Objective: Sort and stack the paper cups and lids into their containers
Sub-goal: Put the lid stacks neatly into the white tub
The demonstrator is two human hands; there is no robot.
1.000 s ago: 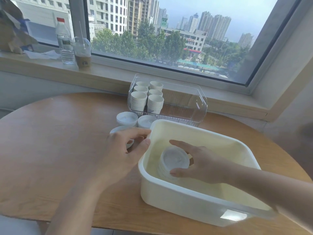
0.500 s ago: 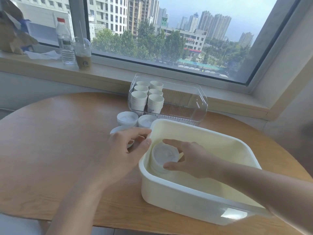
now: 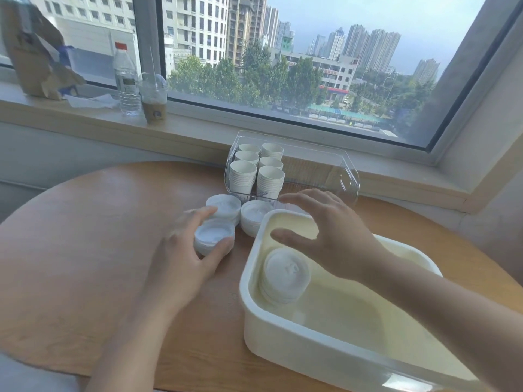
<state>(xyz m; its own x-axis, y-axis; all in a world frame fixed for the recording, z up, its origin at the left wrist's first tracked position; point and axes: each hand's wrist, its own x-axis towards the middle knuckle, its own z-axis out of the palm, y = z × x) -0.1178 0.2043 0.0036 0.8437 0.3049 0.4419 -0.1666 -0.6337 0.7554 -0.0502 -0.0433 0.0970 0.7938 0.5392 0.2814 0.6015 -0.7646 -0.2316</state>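
Head view: a cream plastic bin stands on the round wooden tabletop, and everything here is placed from it. Inside the bin, against its left wall, a stack of white lids leans a little, top face tilted toward the camera. The right hand hovers over the bin's far left corner, above that stack and apart from it, fingers spread wide and holding nothing; its forearm crosses the bin from the near right.

Just left of the bin's far left corner, the left hand grips a second lid stack on the tabletop, thumb on the near side and fingers curled round the far side; the fingertips are blurred. Two more lid stacks stand beyond it: one touching the bin's far left corner, the other further left, just behind the gripped stack.

Behind the bin, a clear plastic container holds six stacks of white paper cups in two rows at its left end, mouths up.

Further behind the bin, on the windowsill, well to the left, stand a water bottle, an iced coffee cup with a straw just beside it, and a crumpled brown paper bag
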